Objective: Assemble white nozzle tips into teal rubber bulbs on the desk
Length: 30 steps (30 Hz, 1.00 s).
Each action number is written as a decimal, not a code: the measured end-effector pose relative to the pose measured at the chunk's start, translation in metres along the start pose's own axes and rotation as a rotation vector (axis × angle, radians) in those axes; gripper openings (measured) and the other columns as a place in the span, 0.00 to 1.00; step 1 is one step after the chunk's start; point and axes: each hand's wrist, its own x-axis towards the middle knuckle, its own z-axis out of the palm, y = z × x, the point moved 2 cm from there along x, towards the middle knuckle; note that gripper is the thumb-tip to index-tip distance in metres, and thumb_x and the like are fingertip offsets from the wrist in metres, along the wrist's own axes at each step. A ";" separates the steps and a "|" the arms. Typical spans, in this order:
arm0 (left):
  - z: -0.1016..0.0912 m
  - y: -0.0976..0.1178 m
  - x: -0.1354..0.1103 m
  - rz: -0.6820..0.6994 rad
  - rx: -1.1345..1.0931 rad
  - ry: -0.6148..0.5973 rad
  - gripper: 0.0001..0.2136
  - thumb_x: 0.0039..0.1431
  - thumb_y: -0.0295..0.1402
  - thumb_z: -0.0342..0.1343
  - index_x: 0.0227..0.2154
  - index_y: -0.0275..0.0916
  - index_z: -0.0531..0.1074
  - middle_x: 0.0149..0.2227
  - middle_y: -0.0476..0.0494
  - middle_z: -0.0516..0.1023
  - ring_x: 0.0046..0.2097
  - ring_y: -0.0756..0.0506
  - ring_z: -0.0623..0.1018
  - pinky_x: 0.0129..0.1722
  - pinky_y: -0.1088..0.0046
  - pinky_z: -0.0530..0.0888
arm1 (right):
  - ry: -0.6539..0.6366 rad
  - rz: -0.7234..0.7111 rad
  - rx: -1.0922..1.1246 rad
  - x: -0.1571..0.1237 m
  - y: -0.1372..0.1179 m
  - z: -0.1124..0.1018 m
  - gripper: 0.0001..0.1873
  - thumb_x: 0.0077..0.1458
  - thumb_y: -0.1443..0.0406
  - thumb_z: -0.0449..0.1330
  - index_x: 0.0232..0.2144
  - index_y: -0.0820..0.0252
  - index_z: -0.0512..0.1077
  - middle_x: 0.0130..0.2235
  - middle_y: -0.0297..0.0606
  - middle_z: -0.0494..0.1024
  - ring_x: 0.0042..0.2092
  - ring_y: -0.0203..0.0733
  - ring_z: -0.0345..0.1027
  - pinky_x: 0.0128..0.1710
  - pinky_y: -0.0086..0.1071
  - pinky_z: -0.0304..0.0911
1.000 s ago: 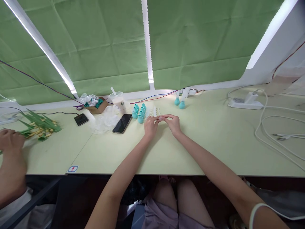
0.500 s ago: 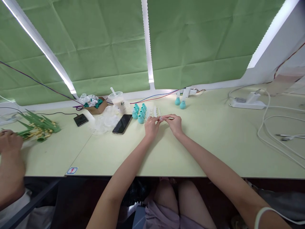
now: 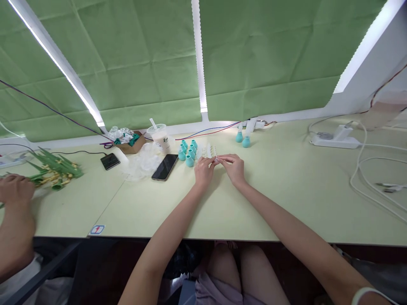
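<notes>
My left hand (image 3: 204, 170) and my right hand (image 3: 233, 167) meet fingertip to fingertip above the table, pinching a small whitish piece (image 3: 216, 159) between them. The piece is mostly covered by my fingers, and its kind is too small to tell. Just beyond my left hand lie rows of small clear or white parts (image 3: 209, 150). To their left stand several turquoise bulb-shaped pieces with open necks (image 3: 190, 160). Two more turquoise bulbs (image 3: 246, 142), with clear tops, stand farther back on the right.
A phone (image 3: 165, 167), crumpled clear plastic (image 3: 143, 163), a lidded drink cup (image 3: 161, 137) and a small box (image 3: 132, 145) are to the left. A co-worker's hand (image 3: 15, 188) rests by green plastic stems (image 3: 59, 167). A power strip (image 3: 335, 141) and white cables (image 3: 358, 169) lie right.
The view has shifted slightly, so everything sits a little lower and to the right. Both my hands keep their pinch on the small piece, with only slight finger movement.
</notes>
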 end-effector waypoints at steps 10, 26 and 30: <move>-0.004 0.002 0.002 0.034 0.031 -0.023 0.11 0.59 0.36 0.52 0.41 0.43 0.76 0.31 0.46 0.78 0.36 0.47 0.69 0.33 0.71 0.65 | 0.004 0.138 0.165 0.003 0.004 0.000 0.08 0.43 0.58 0.65 0.26 0.55 0.78 0.32 0.36 0.79 0.39 0.44 0.72 0.42 0.38 0.67; -0.011 0.001 0.009 0.095 0.268 -0.025 0.13 0.61 0.30 0.49 0.47 0.45 0.71 0.36 0.45 0.75 0.41 0.47 0.69 0.29 0.74 0.64 | -0.003 0.283 0.044 0.018 0.030 -0.010 0.13 0.44 0.54 0.63 0.27 0.56 0.78 0.35 0.37 0.80 0.36 0.41 0.70 0.41 0.36 0.62; -0.020 -0.004 0.014 -0.010 0.262 -0.045 0.12 0.60 0.30 0.50 0.45 0.46 0.73 0.36 0.47 0.76 0.42 0.46 0.69 0.28 0.73 0.63 | -0.110 0.263 -0.337 0.024 0.040 -0.008 0.09 0.48 0.56 0.60 0.26 0.52 0.78 0.34 0.33 0.80 0.31 0.39 0.68 0.33 0.33 0.60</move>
